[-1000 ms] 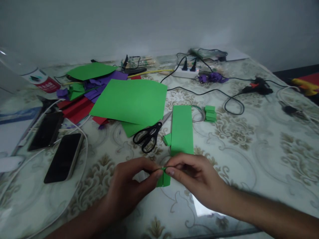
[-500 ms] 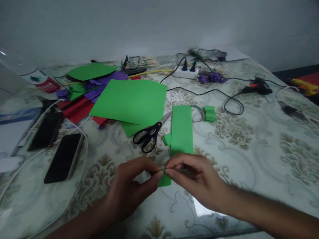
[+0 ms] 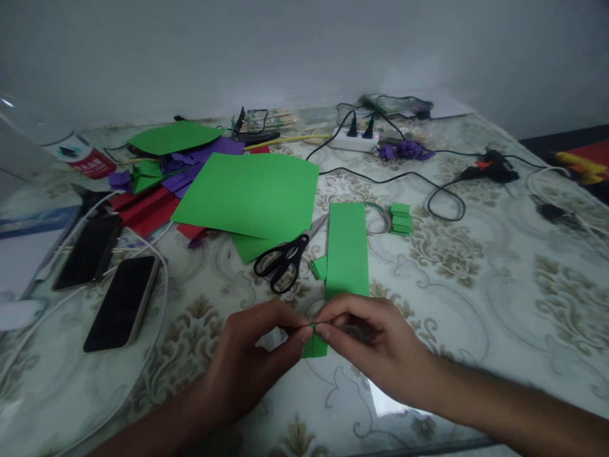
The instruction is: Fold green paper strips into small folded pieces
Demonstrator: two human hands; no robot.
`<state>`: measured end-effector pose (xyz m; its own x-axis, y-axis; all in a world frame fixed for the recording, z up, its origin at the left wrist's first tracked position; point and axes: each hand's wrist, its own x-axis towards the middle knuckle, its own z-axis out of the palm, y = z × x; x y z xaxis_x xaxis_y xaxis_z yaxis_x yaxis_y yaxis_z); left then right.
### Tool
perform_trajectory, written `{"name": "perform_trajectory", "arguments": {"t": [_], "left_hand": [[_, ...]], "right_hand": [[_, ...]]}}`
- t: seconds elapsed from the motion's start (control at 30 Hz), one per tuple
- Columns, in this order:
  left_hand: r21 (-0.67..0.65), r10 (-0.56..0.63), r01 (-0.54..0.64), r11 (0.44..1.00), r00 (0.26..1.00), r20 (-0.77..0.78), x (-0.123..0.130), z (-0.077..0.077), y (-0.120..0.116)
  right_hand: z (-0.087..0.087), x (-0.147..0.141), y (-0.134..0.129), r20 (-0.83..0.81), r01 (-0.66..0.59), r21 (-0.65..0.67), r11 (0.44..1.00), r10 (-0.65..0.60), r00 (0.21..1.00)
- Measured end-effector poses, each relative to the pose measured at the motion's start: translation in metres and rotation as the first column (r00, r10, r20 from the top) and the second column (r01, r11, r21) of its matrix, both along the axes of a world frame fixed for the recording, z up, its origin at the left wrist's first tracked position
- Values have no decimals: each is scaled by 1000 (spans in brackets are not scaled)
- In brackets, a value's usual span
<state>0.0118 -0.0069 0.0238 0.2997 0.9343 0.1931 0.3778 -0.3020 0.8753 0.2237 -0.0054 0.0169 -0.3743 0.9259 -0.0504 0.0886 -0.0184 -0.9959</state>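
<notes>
Between my two hands is a small piece of green paper with a crease or slit down its middle. My left hand pinches its top edge between thumb and forefinger. On the other side, my right hand pinches the same edge, fingertips almost touching the left ones. Just beyond lies a long green paper strip, its near end behind my right hand. Black-handled scissors rest left of the strip, blades pointing towards it. A small folded green paper sits partly beside the strip.
Large green sheets lie behind the scissors. Two phones and white cables are at left, near a bottle. A power strip, a glue gun and black cords stretch across the back right. Folded green paper lies right of the strip.
</notes>
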Motion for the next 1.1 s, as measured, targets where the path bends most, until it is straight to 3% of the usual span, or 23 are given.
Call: {"name": "perform_trajectory", "arguments": {"t": [0.27,0.57,0.8,1.1], "left_hand": [[-74,23,-22,997,1000,20,-2,-1,1],[-36,7,-6,999,1000,21,-1,0,0],[-54,40,-38,998,999,29,-1,1,3],[-2,80,-80,997,997,10,-1,-4,4]], "right_hand": [[-1,0,1,-74,7,-86,996,-14,997],[3,2,3,-75,4,-100,995,-12,997],[2,1,3,-63,69,-135,988,-79,995],[-3,-1,3,-58,48,-130,990,-55,997]]}}
